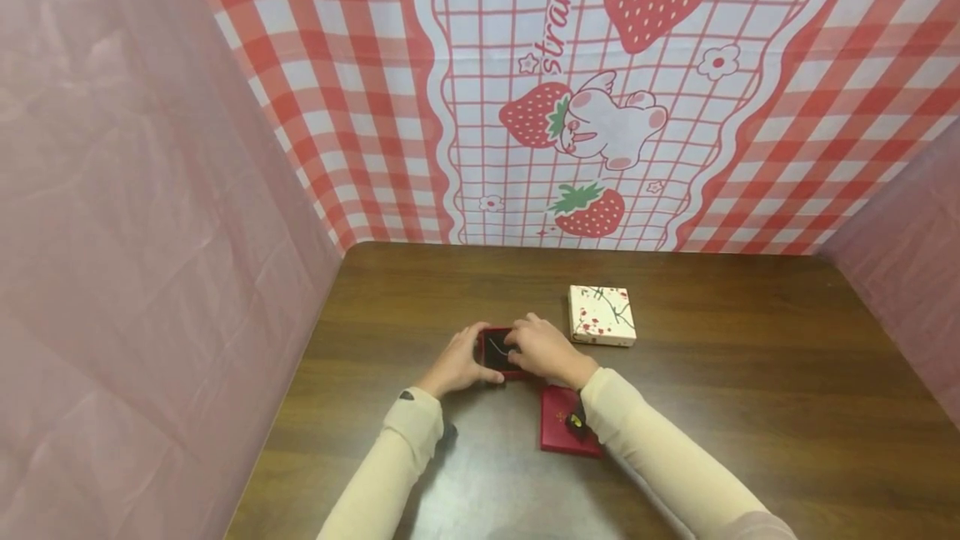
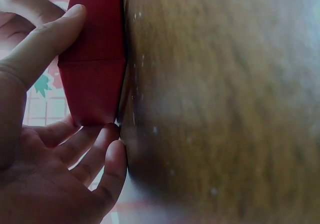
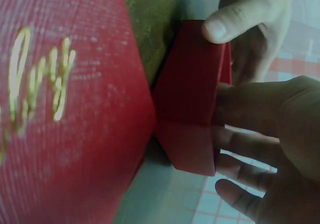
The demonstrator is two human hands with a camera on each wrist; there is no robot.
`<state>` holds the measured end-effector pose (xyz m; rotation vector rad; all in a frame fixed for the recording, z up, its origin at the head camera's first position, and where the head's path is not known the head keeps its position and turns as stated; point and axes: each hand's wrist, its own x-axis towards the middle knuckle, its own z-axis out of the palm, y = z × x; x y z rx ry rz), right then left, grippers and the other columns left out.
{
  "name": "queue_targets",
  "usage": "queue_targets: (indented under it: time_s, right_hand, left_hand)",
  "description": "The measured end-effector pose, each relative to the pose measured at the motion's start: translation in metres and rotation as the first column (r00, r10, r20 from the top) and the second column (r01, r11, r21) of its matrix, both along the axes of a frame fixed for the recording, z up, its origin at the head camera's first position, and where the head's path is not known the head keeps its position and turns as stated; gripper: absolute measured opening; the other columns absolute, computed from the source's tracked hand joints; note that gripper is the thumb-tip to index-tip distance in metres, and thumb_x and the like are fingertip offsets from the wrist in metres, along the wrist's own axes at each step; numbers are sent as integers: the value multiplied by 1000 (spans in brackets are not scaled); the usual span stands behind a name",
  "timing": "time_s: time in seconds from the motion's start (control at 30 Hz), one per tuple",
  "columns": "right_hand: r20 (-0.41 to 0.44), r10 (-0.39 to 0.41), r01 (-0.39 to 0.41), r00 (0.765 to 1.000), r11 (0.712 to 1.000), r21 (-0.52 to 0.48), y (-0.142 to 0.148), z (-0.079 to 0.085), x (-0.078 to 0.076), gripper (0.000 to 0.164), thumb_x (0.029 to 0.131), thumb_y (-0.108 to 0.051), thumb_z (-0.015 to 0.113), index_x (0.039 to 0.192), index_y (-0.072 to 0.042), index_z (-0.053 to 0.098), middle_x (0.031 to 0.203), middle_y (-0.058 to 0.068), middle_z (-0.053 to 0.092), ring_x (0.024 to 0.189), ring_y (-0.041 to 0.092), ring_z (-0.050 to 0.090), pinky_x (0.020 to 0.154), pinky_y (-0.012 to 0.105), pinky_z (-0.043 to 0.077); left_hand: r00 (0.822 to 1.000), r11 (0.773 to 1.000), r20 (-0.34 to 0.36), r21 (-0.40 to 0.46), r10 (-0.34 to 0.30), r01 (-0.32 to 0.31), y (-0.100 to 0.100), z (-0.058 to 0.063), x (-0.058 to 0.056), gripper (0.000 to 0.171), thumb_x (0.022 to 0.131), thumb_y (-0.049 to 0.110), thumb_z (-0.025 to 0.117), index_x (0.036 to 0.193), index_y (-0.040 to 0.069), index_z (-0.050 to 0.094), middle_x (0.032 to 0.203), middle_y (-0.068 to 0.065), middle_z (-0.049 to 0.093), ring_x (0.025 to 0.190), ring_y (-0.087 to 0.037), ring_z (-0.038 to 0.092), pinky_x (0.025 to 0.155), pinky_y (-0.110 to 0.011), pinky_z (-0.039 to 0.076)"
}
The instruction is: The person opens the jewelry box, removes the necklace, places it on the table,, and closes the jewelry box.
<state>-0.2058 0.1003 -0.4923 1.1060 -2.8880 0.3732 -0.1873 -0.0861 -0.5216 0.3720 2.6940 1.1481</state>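
Near the middle of the wooden surface (image 1: 420, 298), between both hands, there's a red box (image 2: 92, 91), top off, with a dark lining (image 1: 495, 363) and a thin pale strand (image 1: 498, 349) lying in it. Looks like a chain to me, but it's too small to swear to.

The left hand (image 1: 459, 363) grips the box at its left end, thumb pressed on the near wall and fingers round the end and far side. The right hand (image 1: 543, 350) has its fingers bent down into the other end, right beside the strand. Can't tell if they're actually pinching it, since the back of the hand covers the tips.

My take on doing this bit well: keep that left thumb firm so the box can't skate, but don't squeeze the walls in. With the right, use just thumb and index tips, take the strand by one spot, and go slowly so it doesn't kink or snag on the lining. I'd also watch the right forearm: the red lid (image 1: 555, 436) with gold marking sits partly under that wrist, so a careless drop could knock it. The flower-printed box (image 1: 602, 315) is farther out, safely clear of the fingers.
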Motion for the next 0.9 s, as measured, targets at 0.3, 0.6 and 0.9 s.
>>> queue_targets:
  time_s: [0.3, 0.6, 0.9]
  right_hand:
    - [-68, -10, 16, 998, 995, 95, -10, -1, 2, 3, 74, -6, 72, 72, -8, 72, 78, 5, 69, 74, 23, 58, 66, 40, 52]
    - [-54, 18, -13, 998, 996, 83, -12, -6, -3, 9, 66, -5, 74, 66, -9, 66, 70, 1, 66, 69, 19, 54, 66, 36, 52]
    - [93, -22, 23, 995, 1000, -12, -15, -9, -5, 2, 68, -6, 71, 69, -8, 71, 64, -1, 65, 64, 15, 53, 65, 34, 50]
  left_hand:
    - [1000, 1000, 6, 11, 1, -1, 1, 2, -1, 90, 63, 23, 91, 139, 7, 45, 132, -18, 58, 123, -35, 50, 108, -51, 39]
    - [1000, 1000, 2, 4, 4, -4, 0, 0, -1, 89, 63, 24, 91, 138, 8, 46, 132, -17, 58, 122, -34, 51, 107, -51, 40]
    - [1000, 1000, -10, 11, 2, -2, 0, -1, 0, 88, 62, 25, 92, 136, 7, 48, 128, -16, 60, 120, -34, 53, 106, -50, 41]
